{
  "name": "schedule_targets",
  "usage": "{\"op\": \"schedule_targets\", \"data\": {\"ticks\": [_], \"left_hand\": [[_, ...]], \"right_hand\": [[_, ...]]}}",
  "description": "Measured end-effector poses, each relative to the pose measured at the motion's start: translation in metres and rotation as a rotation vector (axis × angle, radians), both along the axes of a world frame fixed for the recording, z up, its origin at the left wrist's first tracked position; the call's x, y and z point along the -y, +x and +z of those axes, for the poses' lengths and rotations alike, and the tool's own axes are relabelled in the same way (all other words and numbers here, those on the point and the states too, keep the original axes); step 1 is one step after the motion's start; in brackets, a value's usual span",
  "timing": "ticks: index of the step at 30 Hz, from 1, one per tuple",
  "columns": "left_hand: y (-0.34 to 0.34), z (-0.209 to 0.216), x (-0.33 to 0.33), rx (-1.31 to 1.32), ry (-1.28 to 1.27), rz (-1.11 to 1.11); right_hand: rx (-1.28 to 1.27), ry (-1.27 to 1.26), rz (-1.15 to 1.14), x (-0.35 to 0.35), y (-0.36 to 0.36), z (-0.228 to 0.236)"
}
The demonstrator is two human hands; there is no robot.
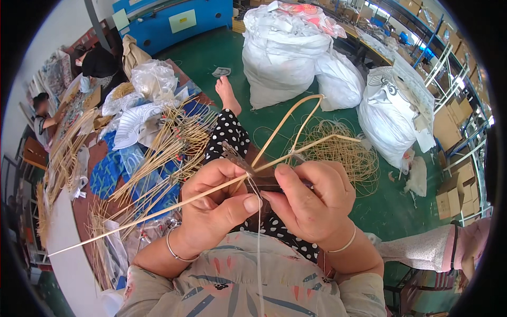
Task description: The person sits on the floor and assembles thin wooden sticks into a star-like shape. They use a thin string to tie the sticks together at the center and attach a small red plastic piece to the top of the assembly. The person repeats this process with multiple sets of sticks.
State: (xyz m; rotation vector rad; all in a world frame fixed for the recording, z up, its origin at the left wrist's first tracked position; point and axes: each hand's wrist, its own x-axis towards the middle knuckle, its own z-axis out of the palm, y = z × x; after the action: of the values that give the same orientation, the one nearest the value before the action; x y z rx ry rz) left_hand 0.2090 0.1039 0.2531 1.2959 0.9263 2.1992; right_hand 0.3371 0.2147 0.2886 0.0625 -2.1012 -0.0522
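My left hand (219,198) pinches a thin bamboo frame (206,194) at a joint where its strips meet. One long strip runs from that grip toward the lower left, and a bent loop rises beyond the hands to a tied tip. White thread (259,238) is wound at the joint and hangs down over my lap. Close to the joint, my right hand (317,198) is closed, thumb against forefinger, on the thread. A rust-brown flat metal piece (235,156) stands just beyond my left fingers; its lower part is hidden by my hands.
Bundled bamboo sticks (163,153) lie on the table to the left. A tangled coil of thin strips (343,153) rests on the green floor, near white sacks (282,53). A person (45,119) sits at far left; another person's sleeve (422,248) shows at right.
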Motion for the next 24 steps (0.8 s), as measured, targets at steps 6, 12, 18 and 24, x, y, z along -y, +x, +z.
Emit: {"op": "schedule_targets", "data": {"ticks": [6, 12, 18, 24], "left_hand": [[-0.012, -0.005, 0.004, -0.169, -0.112, -0.096], [-0.005, -0.015, 0.001, -0.073, -0.119, 0.066], [-0.015, -0.008, 0.007, -0.147, -0.118, 0.047], [-0.013, 0.006, 0.017, 0.169, -0.327, 0.137]], "right_hand": [[-0.015, 0.035, 0.032, -0.004, -0.005, -0.001], [-0.008, -0.019, 0.097, -0.007, -0.006, -0.003], [0.002, -0.161, 0.126, -0.008, 0.001, 0.003], [-0.057, -0.850, 0.214, -0.015, 0.011, -0.007]]}}
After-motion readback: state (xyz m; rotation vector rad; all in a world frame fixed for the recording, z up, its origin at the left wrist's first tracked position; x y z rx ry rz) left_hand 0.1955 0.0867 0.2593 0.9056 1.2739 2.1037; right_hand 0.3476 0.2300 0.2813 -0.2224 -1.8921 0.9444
